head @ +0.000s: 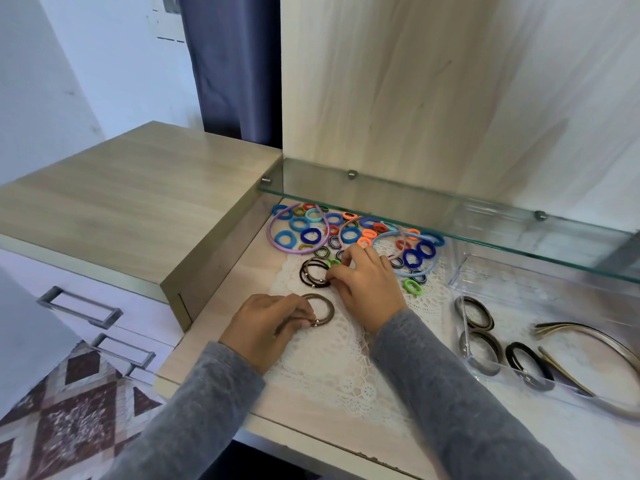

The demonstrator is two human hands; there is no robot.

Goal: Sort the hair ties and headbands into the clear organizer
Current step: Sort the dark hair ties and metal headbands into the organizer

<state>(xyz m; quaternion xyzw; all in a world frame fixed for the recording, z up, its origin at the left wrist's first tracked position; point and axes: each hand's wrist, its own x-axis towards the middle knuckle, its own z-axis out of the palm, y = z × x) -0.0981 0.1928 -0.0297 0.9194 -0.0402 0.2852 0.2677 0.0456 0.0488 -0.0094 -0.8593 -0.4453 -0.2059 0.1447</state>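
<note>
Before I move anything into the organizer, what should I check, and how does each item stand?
1. Left hand grips the brown ties: ok.
2. Right hand has a firm pinch on the dark ties: cannot tell, its fingers hide the contact.
3. Clear organizer is open on top, to the right: ok.
4. Way across the lace mat is free for sliding: not ok, a green tie lies between.
5. Headroom at the back: not ok for a high lift, since the glass shelf overhangs the coloured pile.
</note>
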